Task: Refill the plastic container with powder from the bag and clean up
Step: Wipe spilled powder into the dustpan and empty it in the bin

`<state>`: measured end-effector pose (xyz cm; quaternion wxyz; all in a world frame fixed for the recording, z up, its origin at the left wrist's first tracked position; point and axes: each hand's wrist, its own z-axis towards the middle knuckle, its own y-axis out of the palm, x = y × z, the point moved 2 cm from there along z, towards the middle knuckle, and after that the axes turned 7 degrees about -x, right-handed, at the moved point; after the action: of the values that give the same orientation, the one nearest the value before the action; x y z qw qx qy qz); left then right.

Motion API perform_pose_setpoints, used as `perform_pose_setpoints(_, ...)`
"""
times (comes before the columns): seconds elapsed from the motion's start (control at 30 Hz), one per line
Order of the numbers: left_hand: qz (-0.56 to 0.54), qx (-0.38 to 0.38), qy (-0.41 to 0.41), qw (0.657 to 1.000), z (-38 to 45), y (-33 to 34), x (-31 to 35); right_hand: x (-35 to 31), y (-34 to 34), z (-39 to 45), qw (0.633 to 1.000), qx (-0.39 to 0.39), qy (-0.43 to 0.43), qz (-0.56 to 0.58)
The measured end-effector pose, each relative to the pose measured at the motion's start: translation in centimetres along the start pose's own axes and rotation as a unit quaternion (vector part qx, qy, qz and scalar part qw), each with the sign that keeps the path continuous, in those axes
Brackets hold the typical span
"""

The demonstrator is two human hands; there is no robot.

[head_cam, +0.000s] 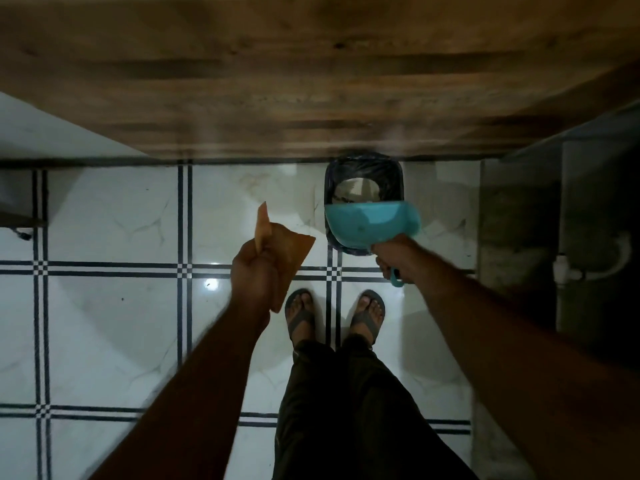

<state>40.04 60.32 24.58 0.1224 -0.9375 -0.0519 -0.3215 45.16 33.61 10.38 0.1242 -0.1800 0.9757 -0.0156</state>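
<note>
You're gripping a teal plastic dustpan over a bin lined with black plastic, an orange-tan cloth alongside, above white marbled floor tiles with dark double-line borders.

Hands over tiled floor — left hand gripping brown cloth, right hand tipping teal dustpan over bin

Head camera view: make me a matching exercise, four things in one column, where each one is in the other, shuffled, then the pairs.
Things:
1. brown paper piece
2. teal dustpan
3. lined bin
4. sandals

Places:
A. on the person's feet
B. in the right hand, over the bin
C. on the floor by the wooden cabinet
D. in the left hand

Pairs: 1-D, 2-B, 3-C, 4-A
</note>
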Motion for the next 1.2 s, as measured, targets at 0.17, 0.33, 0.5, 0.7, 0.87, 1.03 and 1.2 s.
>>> perform_pose_setpoints(0.17,-0.015,-0.019,0.005,1.0,2.8,2.1,0.6,3.9,0.7,3.2,0.99,0.112,-0.045,0.075)
perform_pose_setpoints(0.33,0.006,-0.026,0.029,0.999,6.2,2.5,-1.7,7.6,3.1,8.3,0.985,0.136,-0.067,0.086)
perform_pose_setpoints(0.5,0.015,-0.022,0.004,1.0,8.4,3.1,-4.9,10.0,7.5,12.3,0.982,0.102,-0.07,0.141)
perform_pose_setpoints(0.7,0.022,-0.036,-0.006,0.999,10.5,3.4,-7.7,11.8,9.6,15.7,0.983,0.099,-0.059,0.14)
perform_pose_setpoints(0.87,0.031,-0.053,0.009,0.998,10.8,3.4,-8.9,11.1,8.7,16.2,0.983,0.167,-0.032,0.071)
perform_pose_setpoints(1.03,0.019,-0.047,0.0,0.999,10.0,3.7,-9.6,10.5,8.1,15.7,0.984,0.171,-0.005,0.049)
perform_pose_setpoints(1.2,0.02,-0.061,0.0,0.998,8.7,4.3,-8.6,10.0,7.5,14.4,0.986,0.124,0.076,0.08)
